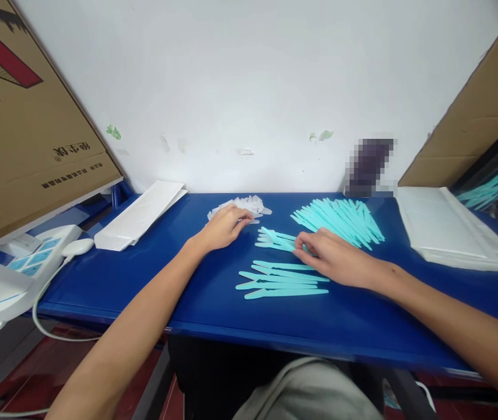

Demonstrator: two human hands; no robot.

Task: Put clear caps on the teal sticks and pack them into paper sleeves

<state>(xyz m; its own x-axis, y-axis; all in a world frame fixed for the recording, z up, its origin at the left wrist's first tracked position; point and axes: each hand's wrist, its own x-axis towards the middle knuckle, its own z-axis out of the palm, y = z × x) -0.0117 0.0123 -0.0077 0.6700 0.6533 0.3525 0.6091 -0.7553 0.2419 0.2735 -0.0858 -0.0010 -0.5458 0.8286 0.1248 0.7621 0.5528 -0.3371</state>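
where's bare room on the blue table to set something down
Bare glossy blue tabletop shows between the flat white paper-like packet and left forearm, and between the piled turquoise plastic sticks and the flat whitish plastic bags. The middle is crowded: small translucent plastic pieces at the left hand, more sticks by the right hand.

We face a scuffed white wall (249, 87) behind a blue table (118, 286).
Green flecks (113, 132) and pale patches mark the wall low down, and we see the glossy tabletop reach right up to its foot. On our left leans a large cardboard box (25, 146) with red bars and dark lettering; on our right rises plain brown cardboard (476, 116). Below us, a dark table leg (155, 382) stands over red floor tiles (25, 376), and even light brightens the wall.
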